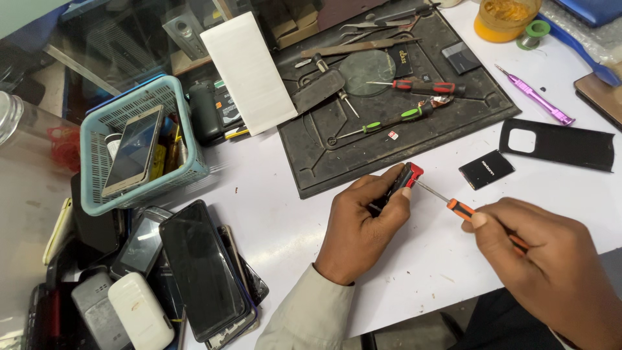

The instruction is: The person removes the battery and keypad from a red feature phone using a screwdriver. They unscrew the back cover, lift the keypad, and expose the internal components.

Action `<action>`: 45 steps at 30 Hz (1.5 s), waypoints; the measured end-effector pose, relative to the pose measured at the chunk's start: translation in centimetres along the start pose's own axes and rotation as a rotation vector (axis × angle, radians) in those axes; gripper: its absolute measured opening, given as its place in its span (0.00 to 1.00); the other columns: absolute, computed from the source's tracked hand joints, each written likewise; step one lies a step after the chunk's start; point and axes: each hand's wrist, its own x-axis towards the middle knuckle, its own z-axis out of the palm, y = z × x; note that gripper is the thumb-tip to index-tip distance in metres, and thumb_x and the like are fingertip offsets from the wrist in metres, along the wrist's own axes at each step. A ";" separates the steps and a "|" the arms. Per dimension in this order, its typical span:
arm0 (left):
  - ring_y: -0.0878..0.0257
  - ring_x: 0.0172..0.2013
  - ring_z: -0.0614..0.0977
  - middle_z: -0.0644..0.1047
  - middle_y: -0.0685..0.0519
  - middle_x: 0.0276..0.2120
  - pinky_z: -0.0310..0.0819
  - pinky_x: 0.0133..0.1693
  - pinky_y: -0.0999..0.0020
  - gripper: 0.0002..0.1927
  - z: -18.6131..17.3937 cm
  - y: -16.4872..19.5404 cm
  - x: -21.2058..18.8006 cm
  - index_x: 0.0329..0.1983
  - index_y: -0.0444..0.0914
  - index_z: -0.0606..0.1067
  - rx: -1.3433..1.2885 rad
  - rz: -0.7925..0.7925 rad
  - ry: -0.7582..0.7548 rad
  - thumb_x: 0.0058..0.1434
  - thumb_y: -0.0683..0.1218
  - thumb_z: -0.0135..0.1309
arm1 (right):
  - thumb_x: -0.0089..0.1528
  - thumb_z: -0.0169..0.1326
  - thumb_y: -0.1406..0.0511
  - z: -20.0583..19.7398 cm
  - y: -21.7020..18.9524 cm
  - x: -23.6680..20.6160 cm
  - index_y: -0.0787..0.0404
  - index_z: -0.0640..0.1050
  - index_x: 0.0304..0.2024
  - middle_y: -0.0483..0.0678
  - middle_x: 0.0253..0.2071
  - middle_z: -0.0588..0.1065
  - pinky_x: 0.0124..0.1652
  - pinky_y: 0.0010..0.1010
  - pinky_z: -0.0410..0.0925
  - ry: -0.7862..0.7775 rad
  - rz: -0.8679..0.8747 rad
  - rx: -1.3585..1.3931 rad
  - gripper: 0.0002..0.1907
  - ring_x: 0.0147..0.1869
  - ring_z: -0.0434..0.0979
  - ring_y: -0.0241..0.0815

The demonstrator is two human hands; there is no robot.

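My left hand (364, 220) is closed around a small black device with a red end (407, 176), held just above the white table (272, 214). My right hand (547, 272) grips an orange-handled screwdriver (461, 209), and its thin metal tip touches the red end of the device. Both hands are near the front of the table, just below the dark work mat (337, 162).
On the mat lie several screwdrivers, tweezers and a round lens (367, 72). A black phone back cover (558, 144), a small battery (486, 169) and a purple screwdriver (535, 96) lie to the right. At left stand a blue basket (103, 139) holding a phone and a pile of phones (194, 266).
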 end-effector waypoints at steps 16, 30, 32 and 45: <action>0.71 0.29 0.69 0.72 0.55 0.28 0.65 0.31 0.74 0.25 0.0 0.0 0.0 0.58 0.30 0.77 0.018 0.012 0.026 0.61 0.48 0.56 | 0.65 0.55 0.65 -0.2 -0.4 0.0 0.64 0.85 0.40 0.46 0.27 0.70 0.24 0.26 0.62 0.009 -0.018 -0.094 0.11 0.26 0.66 0.36; 0.72 0.29 0.71 0.74 0.57 0.30 0.67 0.31 0.76 0.24 0.1 -0.3 0.0 0.59 0.32 0.78 -0.027 -0.027 0.022 0.60 0.47 0.58 | 0.65 0.56 0.68 -0.2 -0.7 0.0 0.67 0.82 0.36 0.46 0.27 0.71 0.26 0.26 0.63 0.013 -0.014 -0.045 0.08 0.25 0.68 0.37; 0.72 0.29 0.71 0.74 0.56 0.30 0.67 0.31 0.76 0.24 0.2 -0.3 0.0 0.58 0.32 0.78 -0.026 -0.025 0.024 0.60 0.47 0.58 | 0.63 0.57 0.69 -0.1 -0.9 -0.1 0.67 0.83 0.36 0.46 0.26 0.72 0.24 0.27 0.62 0.037 -0.037 -0.059 0.07 0.24 0.68 0.38; 0.72 0.30 0.72 0.76 0.56 0.32 0.68 0.32 0.77 0.22 0.6 -0.3 -0.1 0.59 0.32 0.78 -0.095 -0.060 0.014 0.64 0.47 0.55 | 0.63 0.59 0.71 -0.3 -1.5 0.1 0.67 0.83 0.36 0.46 0.25 0.73 0.24 0.26 0.62 0.049 -0.028 -0.085 0.04 0.24 0.69 0.36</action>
